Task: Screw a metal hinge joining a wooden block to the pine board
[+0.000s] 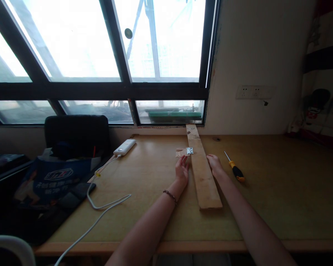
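Observation:
A long wooden board (pixel 204 173) lies on the table, its far end reaching the window sill. Against its left edge sits a small wooden block (pixel 180 152), with a silver metal hinge (pixel 189 150) across the joint between the two. My left hand (pixel 182 170) grips the near side of the block with curled fingers, just below the hinge. At the board's right edge, my right hand (pixel 215 165) has its fingers closed against the wood; part of them is hidden from me. A screwdriver (pixel 235 168) with a yellow and black handle rests to the right of my right hand.
On the table's left side lies a white power bank (pixel 124 147) with a white cable (pixel 93 201) running over the front edge. A black chair (pixel 77 133) and a blue bag (pixel 55 177) stand left of the table (pixel 280 207). A wall socket (pixel 255 92) is behind.

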Demonstrator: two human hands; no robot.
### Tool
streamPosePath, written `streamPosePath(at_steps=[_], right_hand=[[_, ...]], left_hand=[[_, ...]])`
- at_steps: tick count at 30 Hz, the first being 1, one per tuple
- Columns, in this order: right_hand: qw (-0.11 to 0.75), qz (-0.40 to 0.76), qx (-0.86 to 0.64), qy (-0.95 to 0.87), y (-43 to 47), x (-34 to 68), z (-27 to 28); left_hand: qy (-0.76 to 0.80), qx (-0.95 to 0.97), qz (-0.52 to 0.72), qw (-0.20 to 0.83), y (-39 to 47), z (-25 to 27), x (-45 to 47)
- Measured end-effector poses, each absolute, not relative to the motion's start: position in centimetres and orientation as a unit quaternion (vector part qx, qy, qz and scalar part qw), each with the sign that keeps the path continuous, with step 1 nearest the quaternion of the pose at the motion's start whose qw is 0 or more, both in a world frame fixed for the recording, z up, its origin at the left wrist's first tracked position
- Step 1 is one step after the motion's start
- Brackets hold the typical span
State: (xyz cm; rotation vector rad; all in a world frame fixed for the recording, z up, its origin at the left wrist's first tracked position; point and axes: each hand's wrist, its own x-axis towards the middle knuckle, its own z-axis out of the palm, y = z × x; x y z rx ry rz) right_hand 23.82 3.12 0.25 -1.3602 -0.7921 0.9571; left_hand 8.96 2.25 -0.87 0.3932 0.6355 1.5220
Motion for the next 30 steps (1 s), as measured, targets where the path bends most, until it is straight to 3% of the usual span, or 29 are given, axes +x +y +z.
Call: streamPosePath(at_steps=[19,26,30], right_hand=[[0.585,0.490,-0.568,-0.308,2.5,23.6,0.8],[0.561,0.503,-0.586,-0.298,2.8,23.8,0.2],[0.543,0.521,-0.592,-0.290,2.7,23.8,0.3]], left_hand=[[0.276,0.143,0.650,0.693,2.7,-1.3,9.1],[0.342,0.238,0.648,0.637,1.3,-2.5,10.9],[0.357,0.282,0.588,0.668,0.9,-2.6,11.0]])
